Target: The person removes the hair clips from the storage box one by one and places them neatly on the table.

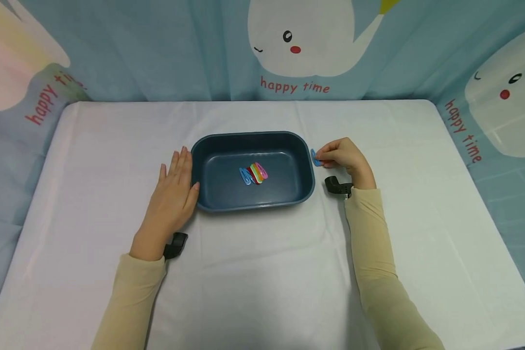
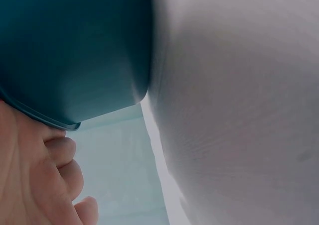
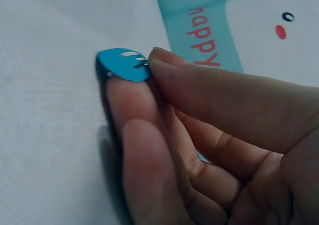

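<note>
Blue clip (image 3: 117, 63): outside the tray (image 1: 218, 187), just beside its right end; may slip, because the hold looks small.
Right hand (image 1: 343, 155): pinches this clip by fingertips; moving too low, it could knock the tray.
Left hand (image 1: 170, 194): fingers straight, touching the tray; too strong push could slide it.
Other clips (image 1: 256, 173): grouped inside; a bump may scatter them.
</note>
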A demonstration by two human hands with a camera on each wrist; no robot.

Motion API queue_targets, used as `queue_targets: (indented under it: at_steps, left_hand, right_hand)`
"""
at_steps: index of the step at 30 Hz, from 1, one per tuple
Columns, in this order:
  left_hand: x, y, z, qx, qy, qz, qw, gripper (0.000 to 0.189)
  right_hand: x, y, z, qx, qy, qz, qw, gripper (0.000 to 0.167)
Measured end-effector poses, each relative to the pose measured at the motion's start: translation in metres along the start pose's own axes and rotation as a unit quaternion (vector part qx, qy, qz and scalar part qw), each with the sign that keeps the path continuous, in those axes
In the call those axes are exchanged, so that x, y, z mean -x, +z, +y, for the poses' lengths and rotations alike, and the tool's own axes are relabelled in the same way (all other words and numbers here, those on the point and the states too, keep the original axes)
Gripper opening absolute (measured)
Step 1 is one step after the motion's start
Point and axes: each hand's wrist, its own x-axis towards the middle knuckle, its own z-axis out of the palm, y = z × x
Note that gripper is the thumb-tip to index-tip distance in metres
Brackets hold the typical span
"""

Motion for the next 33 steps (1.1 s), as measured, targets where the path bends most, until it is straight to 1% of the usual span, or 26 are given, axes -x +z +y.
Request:
queue_targets:
  at_steps: [5,8,13,18,23,27,33]
  left_hand:
    - [0.0,-0.001,0.0,0.001,0.003,0.006,1.0,0.062]
    - [0.0,-0.001,0.0,0.003,0.001,0.003,1.0,0.062]
    - [0.003,-0.001,-0.001,0.002,-0.004,0.0,1.0,0.062]
    - [0.002,-0.001,-0.002,0.0,0.002,0.007,1.0,0.062]
    - [0.0,-0.001,-0.001,0.004,0.003,0.008,1.0,0.061]
    - [-0.001,-0.002,0.0,0.005,0.003,0.009,0.9999,0.061]
    - [-0.001,-0.003,0.0,0.004,0.0,0.005,1.0,0.061]
  right_hand:
    - [-0.001,0.003,0.0,0.014,-0.002,0.015,0.9998,0.011]
    - [0.0,0.004,-0.001,0.027,-0.001,0.02,0.9994,0.011]
    - [0.002,0.006,-0.004,0.053,0.008,0.021,0.9984,0.013]
    - [0.004,0.004,-0.007,0.067,0.019,0.02,0.9974,0.016]
    - [0.005,0.001,-0.008,0.067,0.023,0.022,0.9972,0.017]
    - [0.006,-0.001,-0.006,0.064,0.016,0.025,0.9975,0.019]
    - [0.006,-0.005,-0.002,0.051,0.013,0.009,0.9986,0.019]
